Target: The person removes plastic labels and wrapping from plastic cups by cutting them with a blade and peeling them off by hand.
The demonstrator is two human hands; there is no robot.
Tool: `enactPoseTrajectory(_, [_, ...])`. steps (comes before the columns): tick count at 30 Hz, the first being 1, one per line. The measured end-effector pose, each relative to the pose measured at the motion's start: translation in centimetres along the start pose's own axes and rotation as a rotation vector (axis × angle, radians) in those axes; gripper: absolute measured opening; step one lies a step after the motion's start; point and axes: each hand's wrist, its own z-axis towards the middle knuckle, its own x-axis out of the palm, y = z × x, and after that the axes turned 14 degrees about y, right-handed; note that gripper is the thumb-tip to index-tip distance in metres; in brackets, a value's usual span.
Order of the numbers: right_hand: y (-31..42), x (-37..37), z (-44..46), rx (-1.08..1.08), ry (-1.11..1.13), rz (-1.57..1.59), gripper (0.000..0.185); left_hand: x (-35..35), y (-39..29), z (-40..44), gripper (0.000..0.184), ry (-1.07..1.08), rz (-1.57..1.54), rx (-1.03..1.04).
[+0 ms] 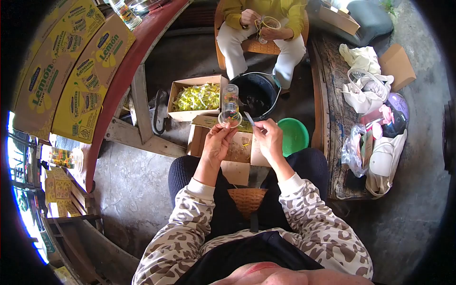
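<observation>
My left hand (219,141) is closed on the rim end of a clear plastic cup (231,100) with coloured print, its narrower end pointing away from me. Just right of the cup, my right hand (269,137) pinches a small thin blade-like tool (249,118), its tip near the cup's rim. Under both hands stands an open cardboard box (235,173) with a few yellow scraps inside. Beyond it, another box (190,115) holds a heap of yellow-green strips.
A black bucket (259,102) and a green basin (294,137) stand to the right. Opposite, a seated person (266,35) holds a cup. Bags (365,92) lie on a bench at right. Lemon drink cartons (90,76) and a red-edged table (111,95) are at left.
</observation>
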Motion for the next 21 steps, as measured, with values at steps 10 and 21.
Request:
enactPoseTrajectory(10, [0.9,1.0,-0.9,-0.21,0.006,-0.491,0.012,1.0,-0.1,-0.1,0.007,-0.042,0.02,0.041])
enactPoseTrajectory(21, [-2.1,1.8,-0.5,0.057,0.03,-0.21,0.008,1.5,0.5,-0.7,0.01,-0.08,0.076,-0.096])
